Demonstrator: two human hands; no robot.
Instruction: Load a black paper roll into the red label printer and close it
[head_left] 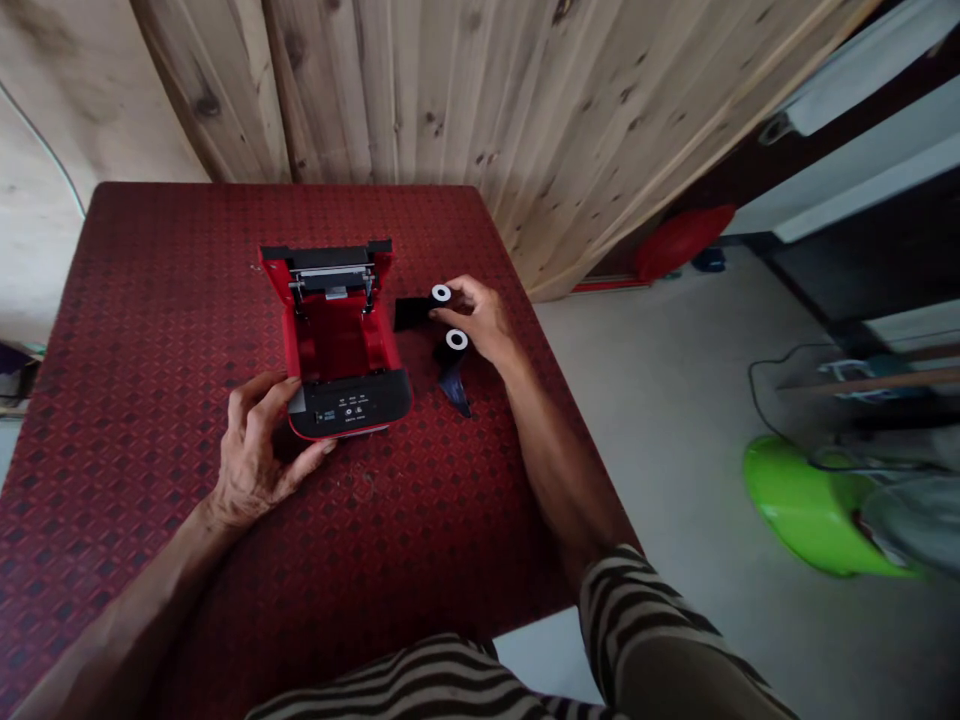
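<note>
A small red and black printer sits on the red patterned table with its lid swung open and its inner bay empty. My left hand grips the printer's front left corner, thumb under the black control panel. My right hand is closed on a black ribbon with two white-cored spools, one spool by my fingertips and the other spool below my palm. A loose strip of black ribbon film trails onto the table.
A wooden plank wall rises behind the table. To the right lie bare floor, a red object by the wall, a green fan base and a cable. My striped trousers show at the bottom.
</note>
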